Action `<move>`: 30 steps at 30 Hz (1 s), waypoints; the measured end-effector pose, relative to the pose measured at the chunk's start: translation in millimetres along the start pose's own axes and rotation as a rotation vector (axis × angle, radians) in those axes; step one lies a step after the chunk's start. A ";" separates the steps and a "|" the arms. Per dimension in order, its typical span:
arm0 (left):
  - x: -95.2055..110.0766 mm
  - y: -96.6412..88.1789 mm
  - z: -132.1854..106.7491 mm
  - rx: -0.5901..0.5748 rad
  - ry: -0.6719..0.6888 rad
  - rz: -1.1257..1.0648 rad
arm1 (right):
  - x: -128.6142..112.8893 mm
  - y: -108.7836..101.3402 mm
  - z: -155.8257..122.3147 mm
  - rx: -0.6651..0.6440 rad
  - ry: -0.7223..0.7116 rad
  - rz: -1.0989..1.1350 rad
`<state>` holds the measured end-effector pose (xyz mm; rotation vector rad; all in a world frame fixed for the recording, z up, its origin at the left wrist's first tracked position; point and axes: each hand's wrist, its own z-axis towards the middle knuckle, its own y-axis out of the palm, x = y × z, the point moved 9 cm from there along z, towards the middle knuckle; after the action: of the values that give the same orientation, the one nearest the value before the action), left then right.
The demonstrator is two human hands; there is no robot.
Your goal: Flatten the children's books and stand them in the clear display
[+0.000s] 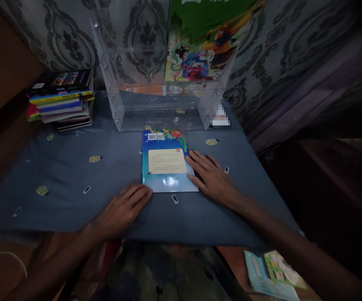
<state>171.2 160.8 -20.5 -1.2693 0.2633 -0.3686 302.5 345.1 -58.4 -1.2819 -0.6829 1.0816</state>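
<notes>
A thin blue picture book (pixel 166 182) lies flat on the cloth-covered table, its back cover up, with a barcode at the top and a cream text panel in the middle. My left hand (pixel 124 209) rests on the cloth at the book's lower left corner. Its fingers are stretched out close together, fingertips touching the corner; the thumb is hidden. At the right edge, my right hand (pixel 212 177) lies flat with its fingers a little apart, the tips touching the cover. Neither hand grips the book.
Behind the book stands a clear acrylic rack (pixel 162 119) with a green illustrated book (pixel 196 42) on its upper right. Several books are stacked (pixel 63 100) at the back left. A blurred-out white object (pixel 221 119) stands right of the rack. More books (pixel 271 271) lie below the table.
</notes>
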 end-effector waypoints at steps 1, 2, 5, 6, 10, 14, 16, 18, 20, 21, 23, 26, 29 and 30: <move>-0.5 -0.6 -3.3 0.015 -0.025 -0.001 | -3.1 -2.7 0.7 0.006 -0.011 0.001; -0.8 -0.9 -5.4 0.034 -0.045 -0.005 | -8.9 -5.5 1.8 0.007 -0.035 0.010; -0.4 -0.5 -7.3 0.090 -0.074 -0.020 | -44.3 -10.7 6.9 -0.044 -0.197 0.118; 0.1 -0.1 -7.3 0.103 -0.075 -0.021 | -60.1 -11.1 8.5 -0.076 -0.263 0.176; 0.0 4.5 -7.9 0.093 -0.094 -0.008 | -110.1 -9.3 19.4 -0.157 -0.419 0.369; -2.0 8.8 -9.7 0.085 -0.130 -0.011 | -120.4 0.4 43.9 -0.196 -0.462 0.409; -2.5 10.3 -9.9 0.087 -0.132 -0.026 | -117.1 7.5 60.6 -0.229 -0.484 0.379; -2.6 10.0 -9.6 0.093 -0.122 -0.047 | -110.9 15.3 79.9 -0.259 -0.489 0.334; -2.6 10.0 -8.7 0.083 -0.111 -0.071 | -103.2 22.5 100.5 -0.270 -0.476 0.297; -2.8 9.5 -8.2 0.081 -0.109 -0.078 | -99.1 25.7 110.6 -0.269 -0.469 0.282; -4.4 5.5 -7.2 0.111 -0.120 -0.076 | -89.6 30.8 129.9 -0.253 -0.447 0.258; -5.0 -0.6 -6.4 0.180 -0.122 -0.064 | -71.7 35.3 154.6 -0.216 -0.399 0.228; -3.6 1.2 -7.2 0.202 -0.107 -0.043 | -53.1 36.4 170.1 -0.185 -0.365 0.209; -3.7 2.0 -8.3 0.215 -0.109 -0.032 | -47.1 36.0 172.9 -0.175 -0.354 0.211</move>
<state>164.8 155.6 -24.7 -1.0785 0.1071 -0.3439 121.7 370.7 -50.6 -1.3465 -0.9396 1.4691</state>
